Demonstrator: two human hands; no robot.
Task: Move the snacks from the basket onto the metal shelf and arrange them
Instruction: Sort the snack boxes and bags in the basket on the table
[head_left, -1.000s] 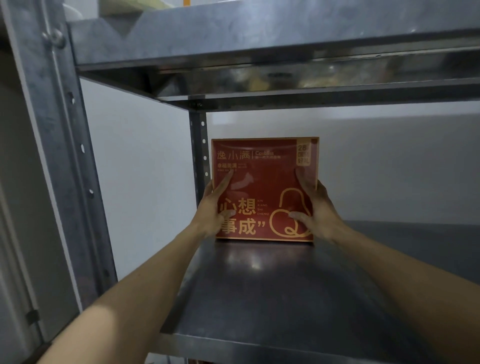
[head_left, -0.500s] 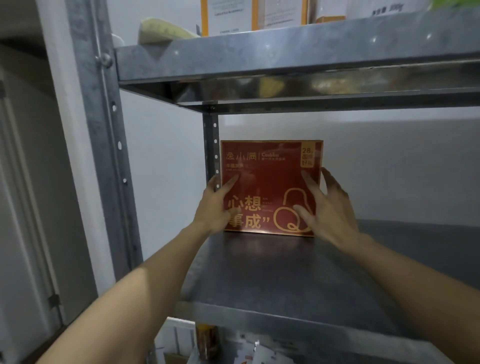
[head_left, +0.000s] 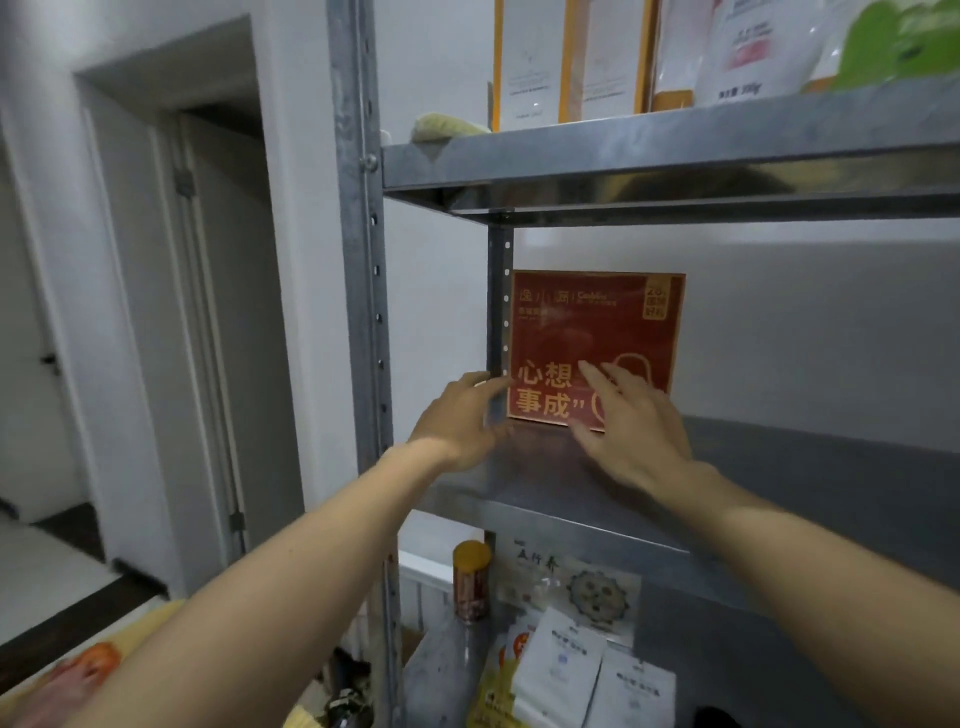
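A red snack box (head_left: 597, 332) with gold lettering stands upright at the back left corner of the middle metal shelf (head_left: 810, 483), against the rear post. My left hand (head_left: 457, 421) hovers just left of the box with fingers straight, holding nothing. My right hand (head_left: 634, 415) is in front of the box's lower right part, fingers spread and straight, off the box. At the bottom left corner a yellow basket edge (head_left: 145, 623) with an orange packet shows.
The upper shelf (head_left: 675, 150) carries orange-white boxes, a white bag and a green bag. The lower shelf holds a red can with a yellow lid (head_left: 471, 579), white pouches (head_left: 566, 670) and a printed box. A grey door (head_left: 228, 312) stands to the left.
Both hands have let go of the red box and drawn back from it. The view has swung down and left, showing the lower shelf and the door.
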